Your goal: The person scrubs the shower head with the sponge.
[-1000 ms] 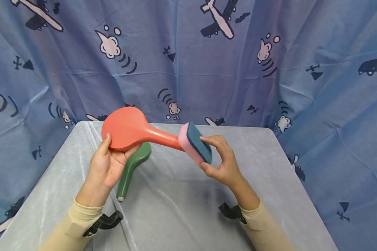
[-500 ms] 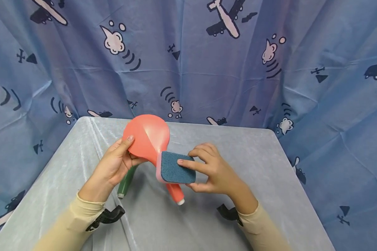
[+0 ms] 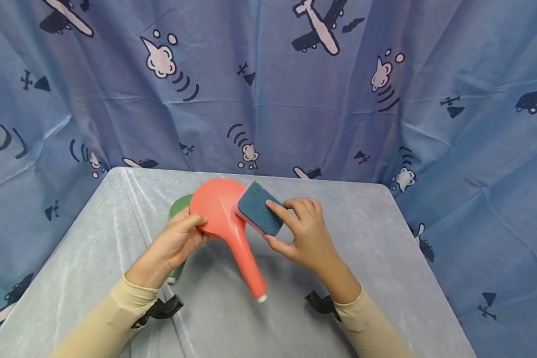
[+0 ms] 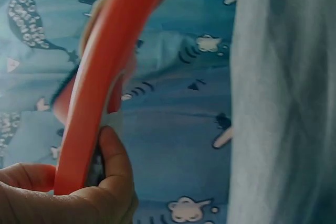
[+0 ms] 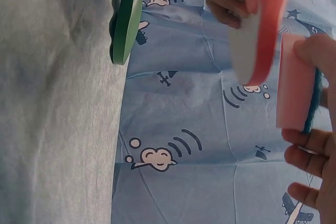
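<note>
My left hand (image 3: pixel 176 242) grips the round head of a red shower head (image 3: pixel 221 214), held above the table with its handle pointing toward me and its white tip (image 3: pixel 261 299) lowest. My right hand (image 3: pixel 301 233) holds a pink sponge with a blue scouring face (image 3: pixel 260 214) against the right edge of the red head. In the left wrist view the red rim (image 4: pixel 100 82) runs up from my thumb and fingers. In the right wrist view the pink sponge (image 5: pixel 294 87) sits beside the red head (image 5: pixel 268 30).
A green shower head (image 3: pixel 179 206) lies on the grey table (image 3: pixel 375 233) behind my left hand, mostly hidden; it shows edge-on as the green shower head (image 5: pixel 127 19) in the right wrist view. A blue curtain with plane prints (image 3: pixel 268 84) hangs behind.
The red shower head has turned so its handle now points toward me. The sponge moved from the handle end up to the right edge of the round head.
</note>
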`<state>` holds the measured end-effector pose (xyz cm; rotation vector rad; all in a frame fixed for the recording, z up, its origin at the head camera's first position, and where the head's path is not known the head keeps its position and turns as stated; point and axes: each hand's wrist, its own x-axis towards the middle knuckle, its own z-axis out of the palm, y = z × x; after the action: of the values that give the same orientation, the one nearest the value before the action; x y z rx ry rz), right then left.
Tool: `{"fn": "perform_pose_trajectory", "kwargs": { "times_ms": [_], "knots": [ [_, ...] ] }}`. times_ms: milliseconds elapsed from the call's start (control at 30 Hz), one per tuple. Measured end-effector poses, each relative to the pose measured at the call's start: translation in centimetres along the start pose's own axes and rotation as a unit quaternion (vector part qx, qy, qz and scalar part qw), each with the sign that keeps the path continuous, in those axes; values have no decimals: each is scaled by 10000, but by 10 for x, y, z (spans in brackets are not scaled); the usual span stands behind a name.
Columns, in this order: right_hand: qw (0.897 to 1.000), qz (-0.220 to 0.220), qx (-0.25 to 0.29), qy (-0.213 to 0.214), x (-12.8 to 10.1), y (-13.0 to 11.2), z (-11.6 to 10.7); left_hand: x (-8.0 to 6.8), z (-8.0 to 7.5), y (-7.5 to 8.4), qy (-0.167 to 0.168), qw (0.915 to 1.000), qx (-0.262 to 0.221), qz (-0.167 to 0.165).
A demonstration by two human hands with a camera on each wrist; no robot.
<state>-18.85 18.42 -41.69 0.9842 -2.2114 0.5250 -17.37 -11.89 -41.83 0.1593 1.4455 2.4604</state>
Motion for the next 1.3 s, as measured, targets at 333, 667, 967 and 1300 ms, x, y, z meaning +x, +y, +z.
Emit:
{"fn": "perform_pose_trajectory", "kwargs": {
  "times_ms": [333, 667, 967, 1300],
  "knots": [
    [9961, 869, -46, 120, -4, 14, 2, 28, -9, -13, 309, 9990, 268, -183],
    [9792, 1989, -386, 127, -14, 36, 0, 63, -11, -25, 363, 9976, 413, -414],
    [9493, 3098, -279, -448, -41, 57, 5, 94, -17, -48, 727, 9936, 438, -740],
    [9134, 3803, 291, -1421, -70, 69, 22, 121, -22, -65, 851, 9893, 815, -865]
  ]
}}
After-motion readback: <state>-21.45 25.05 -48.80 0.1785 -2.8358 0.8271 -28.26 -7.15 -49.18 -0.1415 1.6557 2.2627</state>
